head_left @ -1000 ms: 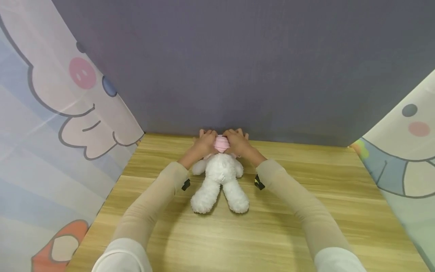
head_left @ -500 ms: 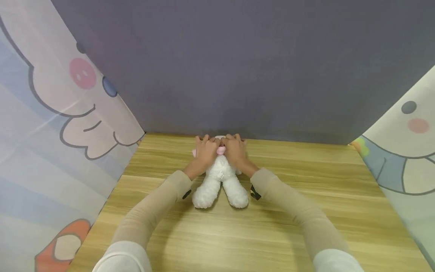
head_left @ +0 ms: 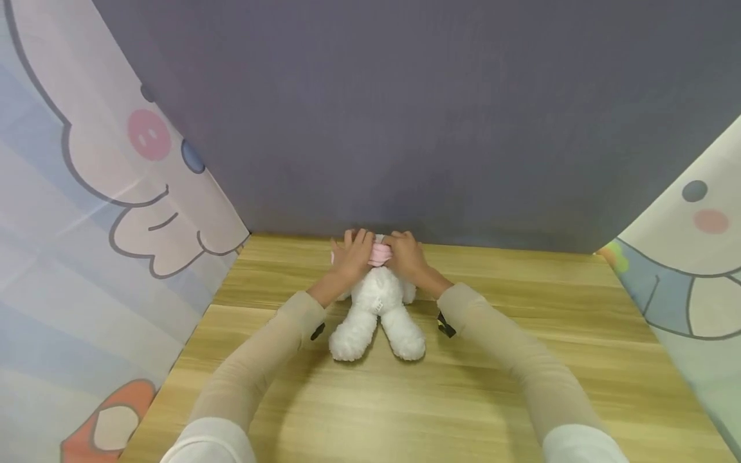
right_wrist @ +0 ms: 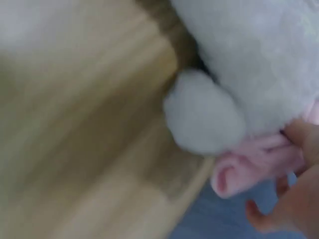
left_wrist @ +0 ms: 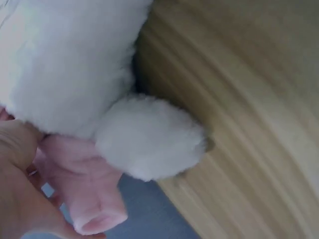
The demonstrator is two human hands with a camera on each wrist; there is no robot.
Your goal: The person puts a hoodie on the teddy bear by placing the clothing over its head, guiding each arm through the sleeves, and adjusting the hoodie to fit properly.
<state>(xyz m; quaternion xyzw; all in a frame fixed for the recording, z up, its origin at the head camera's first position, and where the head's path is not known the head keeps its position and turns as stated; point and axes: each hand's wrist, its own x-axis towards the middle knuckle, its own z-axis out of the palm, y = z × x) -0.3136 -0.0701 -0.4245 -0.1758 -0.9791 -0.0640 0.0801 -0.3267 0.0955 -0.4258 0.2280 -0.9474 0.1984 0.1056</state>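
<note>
A white plush toy [head_left: 379,292] lies on its back or front on the table, legs toward me. Bunched pink fabric, a small garment [head_left: 380,254] with sleeve-like tubes, sits at its neck, and a bit of white shows above it. My left hand [head_left: 354,256] pinches the garment on one side; in the left wrist view, a pink sleeve [left_wrist: 92,189] hangs beside the plush arm [left_wrist: 149,139]. On the other side my right hand [head_left: 407,256] pinches it too, with a rolled pink end [right_wrist: 234,174] near the other stubby arm [right_wrist: 202,112]. The hands mostly hide the head.
A wood-grain table [head_left: 370,411] lies under the toy. Close behind the hands rises a dark grey panel [head_left: 405,116]. Cartoon-printed cloths hang at the left [head_left: 87,257] and right [head_left: 695,270].
The hands came together over the pink garment, then moved slightly apart, baring a pink band between them. White now shows above the garment, which sits a little nearer the body.
</note>
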